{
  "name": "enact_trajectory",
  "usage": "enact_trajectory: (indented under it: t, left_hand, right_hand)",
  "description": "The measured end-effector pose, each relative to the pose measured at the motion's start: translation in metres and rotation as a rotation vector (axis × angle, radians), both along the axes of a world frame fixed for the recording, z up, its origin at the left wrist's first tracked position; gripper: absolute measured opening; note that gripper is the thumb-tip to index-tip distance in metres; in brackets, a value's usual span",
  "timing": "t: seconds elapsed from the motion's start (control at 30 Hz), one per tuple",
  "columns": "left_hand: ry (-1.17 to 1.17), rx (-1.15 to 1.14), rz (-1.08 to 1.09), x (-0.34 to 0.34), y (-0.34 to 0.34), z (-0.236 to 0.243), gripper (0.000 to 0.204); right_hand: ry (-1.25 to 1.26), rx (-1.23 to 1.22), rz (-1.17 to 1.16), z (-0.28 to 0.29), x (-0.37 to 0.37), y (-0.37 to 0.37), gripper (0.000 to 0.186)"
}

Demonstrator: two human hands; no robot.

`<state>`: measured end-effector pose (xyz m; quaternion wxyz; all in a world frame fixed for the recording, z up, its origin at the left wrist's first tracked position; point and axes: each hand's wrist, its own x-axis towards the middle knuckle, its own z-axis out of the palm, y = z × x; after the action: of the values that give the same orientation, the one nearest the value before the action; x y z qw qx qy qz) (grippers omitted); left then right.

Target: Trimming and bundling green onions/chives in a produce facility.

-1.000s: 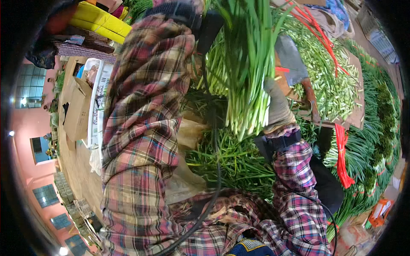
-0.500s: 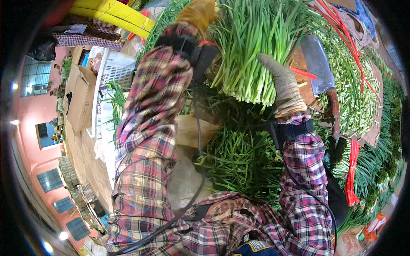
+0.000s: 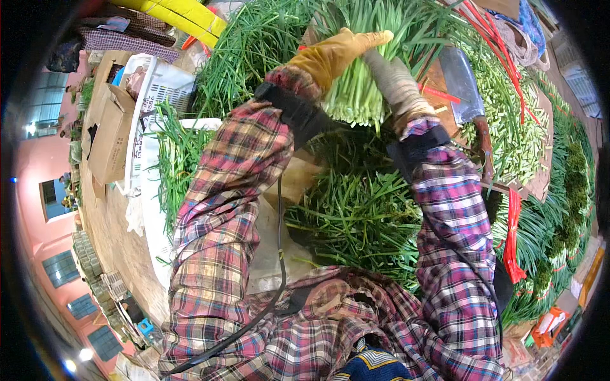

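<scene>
Head view: two hands [image 3: 337, 52] [image 3: 395, 82] clasp one green bunch [image 3: 356, 98].

Both arms [image 3: 219, 209] reach forward, left grip [image 3: 335, 56] angled inward beside right grip [image 3: 395, 84].

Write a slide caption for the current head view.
Yellow-gloved left hand and grey-gloved right hand on a bunch of green stalks, a cleaver to the right.

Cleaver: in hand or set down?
Set down. The cleaver lies beside the chopped stems with its handle free; the left hand and right hand are both at the green bunch.
</scene>
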<state>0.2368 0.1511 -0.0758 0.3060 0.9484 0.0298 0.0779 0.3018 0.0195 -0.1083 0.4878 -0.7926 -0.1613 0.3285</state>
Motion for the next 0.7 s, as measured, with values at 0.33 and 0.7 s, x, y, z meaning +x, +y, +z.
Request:
enact_trajectory:
  t: [0.33, 0.7]
  left_hand:
    - [0.231, -0.31, 0.182, -0.001, 0.006, -0.024, 0.105]
    - [0.286, -0.475, 0.433, 0.019, -0.02, -0.016, 0.125]
  right_hand:
    - [0.2, 0.138, 0.131, 0.01, -0.049, -0.108, 0.051]
    - [-0.434, -0.123, 0.729, -0.003, -0.064, -0.067, 0.027]
